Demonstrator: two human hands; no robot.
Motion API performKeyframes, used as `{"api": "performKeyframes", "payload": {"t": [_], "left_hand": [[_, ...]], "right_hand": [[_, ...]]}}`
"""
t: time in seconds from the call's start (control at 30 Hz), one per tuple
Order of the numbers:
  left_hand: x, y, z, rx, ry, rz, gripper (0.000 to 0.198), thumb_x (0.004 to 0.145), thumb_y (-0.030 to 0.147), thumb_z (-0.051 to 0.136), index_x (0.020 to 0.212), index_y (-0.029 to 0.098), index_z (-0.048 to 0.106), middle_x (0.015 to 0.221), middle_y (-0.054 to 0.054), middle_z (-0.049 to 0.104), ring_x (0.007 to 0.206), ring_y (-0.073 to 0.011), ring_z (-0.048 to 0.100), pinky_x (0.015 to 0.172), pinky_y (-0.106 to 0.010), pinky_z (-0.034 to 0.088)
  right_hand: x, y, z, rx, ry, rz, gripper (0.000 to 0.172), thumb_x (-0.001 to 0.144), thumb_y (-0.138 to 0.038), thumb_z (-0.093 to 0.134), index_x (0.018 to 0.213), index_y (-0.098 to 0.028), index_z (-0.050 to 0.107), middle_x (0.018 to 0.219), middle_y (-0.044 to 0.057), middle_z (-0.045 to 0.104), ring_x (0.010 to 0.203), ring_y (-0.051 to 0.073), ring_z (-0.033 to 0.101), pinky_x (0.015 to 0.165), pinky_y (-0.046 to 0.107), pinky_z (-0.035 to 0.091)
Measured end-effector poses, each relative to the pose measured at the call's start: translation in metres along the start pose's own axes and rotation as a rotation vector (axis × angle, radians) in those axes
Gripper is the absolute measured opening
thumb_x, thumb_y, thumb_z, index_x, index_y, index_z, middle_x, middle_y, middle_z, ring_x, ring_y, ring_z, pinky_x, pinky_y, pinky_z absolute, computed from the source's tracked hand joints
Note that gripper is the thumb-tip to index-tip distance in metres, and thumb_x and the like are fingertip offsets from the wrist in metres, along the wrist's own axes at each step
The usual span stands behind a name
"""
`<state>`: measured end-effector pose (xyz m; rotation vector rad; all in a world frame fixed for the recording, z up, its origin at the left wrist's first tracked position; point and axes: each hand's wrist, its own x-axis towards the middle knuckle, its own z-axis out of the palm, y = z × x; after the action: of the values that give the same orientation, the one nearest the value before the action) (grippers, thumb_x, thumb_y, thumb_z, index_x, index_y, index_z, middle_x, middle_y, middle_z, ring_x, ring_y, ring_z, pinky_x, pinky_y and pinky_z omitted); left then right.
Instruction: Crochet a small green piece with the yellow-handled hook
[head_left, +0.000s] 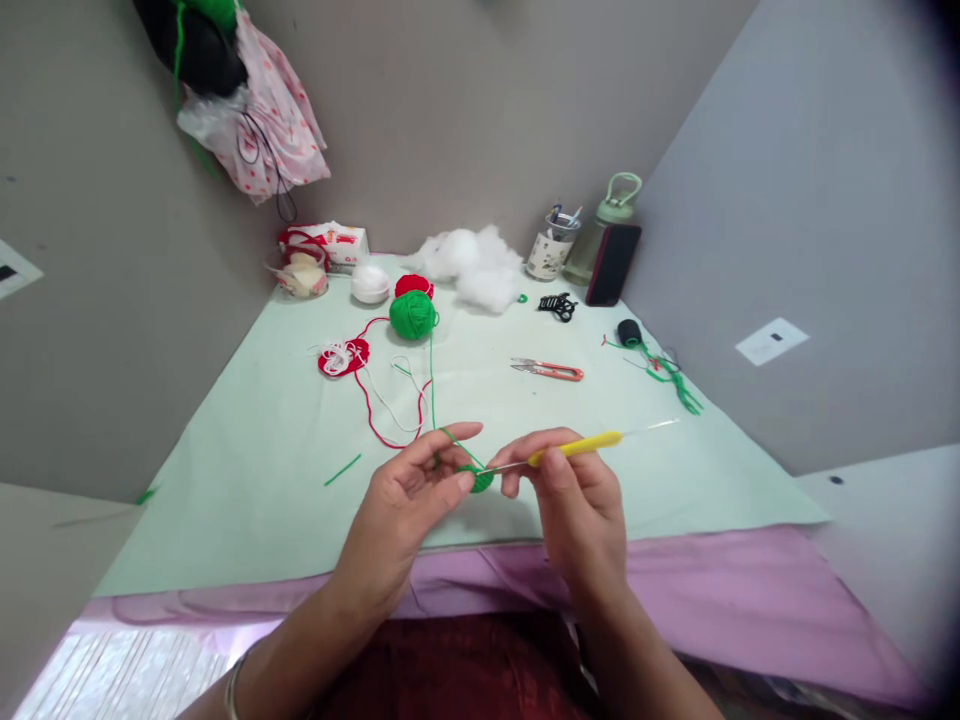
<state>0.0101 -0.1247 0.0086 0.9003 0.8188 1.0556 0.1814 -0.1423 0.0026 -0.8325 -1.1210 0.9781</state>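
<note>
My left hand [409, 500] pinches a small green crochet piece [478, 478], with the green yarn strand [432, 380] running over its forefinger. That strand leads back to a green yarn ball [412, 315] on the pale green table cover [247, 470]. My right hand [574, 490] grips a crochet hook with a yellow handle [576, 447]; its metal tip reaches into the green piece. Both hands hover above the table's front edge.
Red-handled snips [547, 370] lie mid-table. A red and white crochet piece [343, 357] with loose red and white strands sits left of centre. At the back: white stuffing [472, 265], a red ball [414, 286], a pen cup [551, 250], a bottle [600, 235], a phone [613, 264], a black spool [629, 333].
</note>
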Motion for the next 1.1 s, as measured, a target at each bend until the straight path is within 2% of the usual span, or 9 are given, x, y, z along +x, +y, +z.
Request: {"api": "performKeyframes", "payload": {"t": [0.13,0.3,0.5,0.67,0.77,0.83,0.93,1.0,1.1], "left_hand": [[0.0,-0.004,-0.003,0.102,0.021,0.075,0.032,0.09,0.027,0.082,0.121,0.035,0.083,0.093,0.001,0.069,0.093,-0.0156,0.06,0.091,-0.027,0.047],[0.0,-0.006,-0.003,0.228,0.086,0.159,0.031,0.09,0.024,0.079,0.121,0.031,0.082,0.093,0.0,0.068,0.092,-0.0174,0.06,0.094,-0.031,0.047],[-0.002,-0.006,-0.003,0.264,0.1,0.144,0.032,0.091,0.025,0.08,0.122,0.034,0.081,0.092,0.001,0.069,0.092,-0.0169,0.061,0.093,-0.03,0.047],[-0.004,-0.006,0.003,0.218,0.137,0.137,0.034,0.086,0.023,0.086,0.119,0.032,0.083,0.089,0.002,0.07,0.088,-0.0143,0.06,0.09,-0.025,0.048],[-0.003,-0.004,0.007,-0.017,0.085,-0.003,0.046,0.081,0.029,0.092,0.126,0.031,0.08,0.085,0.004,0.067,0.071,-0.009,0.055,0.072,-0.02,0.048],[-0.001,0.0,0.007,-0.197,0.013,-0.157,0.05,0.08,0.032,0.092,0.128,0.027,0.079,0.07,0.007,0.058,0.055,-0.0046,0.04,0.066,-0.019,0.048],[0.002,0.006,0.006,-0.318,-0.019,-0.251,0.041,0.081,0.027,0.091,0.121,0.021,0.082,0.06,0.012,0.046,0.049,-0.0017,0.023,0.08,-0.024,0.055],[0.003,0.008,0.005,-0.294,0.006,-0.198,0.039,0.08,0.025,0.092,0.117,0.023,0.084,0.07,0.009,0.056,0.051,-0.001,0.028,0.082,-0.023,0.055],[0.001,0.006,0.005,-0.175,-0.015,-0.115,0.038,0.079,0.029,0.093,0.116,0.028,0.085,0.088,0.002,0.065,0.064,-0.005,0.046,0.063,-0.017,0.044]], "right_hand": [[-0.009,-0.005,-0.004,-0.31,-0.054,-0.166,0.024,0.111,-0.023,0.052,0.11,-0.026,0.076,0.097,0.002,0.079,0.078,0.013,0.073,0.075,0.029,0.06],[-0.014,-0.003,-0.004,-0.592,-0.162,-0.527,0.023,0.108,-0.016,0.051,0.12,-0.021,0.07,0.101,0.009,0.081,0.093,0.021,0.078,0.077,0.035,0.064],[-0.011,0.001,-0.001,-0.546,-0.11,-0.49,0.025,0.108,-0.013,0.049,0.121,-0.022,0.068,0.097,0.007,0.08,0.086,0.018,0.078,0.076,0.033,0.065],[-0.01,0.004,-0.002,-0.788,-0.146,-0.684,0.028,0.106,-0.014,0.051,0.127,-0.022,0.068,0.099,0.01,0.08,0.09,0.021,0.079,0.074,0.033,0.067],[-0.013,0.009,-0.004,-0.956,-0.162,-0.763,0.038,0.101,-0.012,0.062,0.135,-0.027,0.07,0.108,0.01,0.08,0.096,0.023,0.079,0.078,0.035,0.068],[-0.014,0.01,-0.004,-0.918,-0.14,-0.741,0.039,0.1,-0.011,0.064,0.134,-0.028,0.072,0.11,0.009,0.079,0.099,0.024,0.078,0.08,0.037,0.067],[-0.012,0.008,-0.002,-0.595,-0.025,-0.512,0.029,0.104,-0.013,0.057,0.122,-0.027,0.076,0.1,0.007,0.078,0.088,0.021,0.074,0.073,0.035,0.063],[-0.009,0.005,0.0,-0.344,0.044,-0.338,0.026,0.107,-0.016,0.055,0.11,-0.027,0.078,0.091,0.004,0.076,0.076,0.017,0.068,0.068,0.032,0.059],[-0.003,0.002,0.004,-0.177,0.023,-0.223,0.022,0.107,-0.022,0.059,0.102,-0.026,0.08,0.091,0.003,0.076,0.075,0.015,0.067,0.067,0.03,0.057]]}}
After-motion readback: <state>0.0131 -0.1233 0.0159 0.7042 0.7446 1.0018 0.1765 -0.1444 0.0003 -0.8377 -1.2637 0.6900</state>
